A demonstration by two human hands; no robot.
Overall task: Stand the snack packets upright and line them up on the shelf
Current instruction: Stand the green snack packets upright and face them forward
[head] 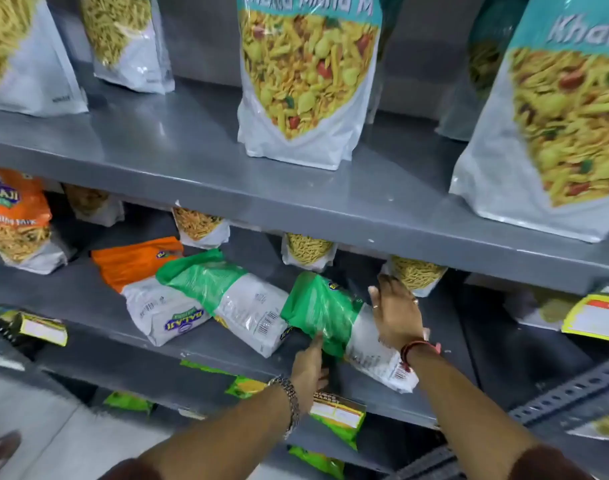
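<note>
On the middle grey shelf (98, 306) three snack packets lie flat. A green-and-white packet (327, 313) lies nearest the front edge. My right hand (395, 313) rests on its white part with fingers spread. My left hand (310, 358) touches its lower green edge with the thumb up and the fingers tucked under it. To the left lie a second green-and-white packet (227, 296) and an orange-and-white packet (140, 271). Behind them several packets stand upright at the back, among them one (308, 249) right under the upper shelf.
An upright orange packet (15, 216) stands at the far left of the same shelf. The upper shelf (192, 161) holds tall teal-topped mix packets (306, 81). Green packets (337, 417) sit on the shelf below. A yellow price tag (594, 317) is at the right.
</note>
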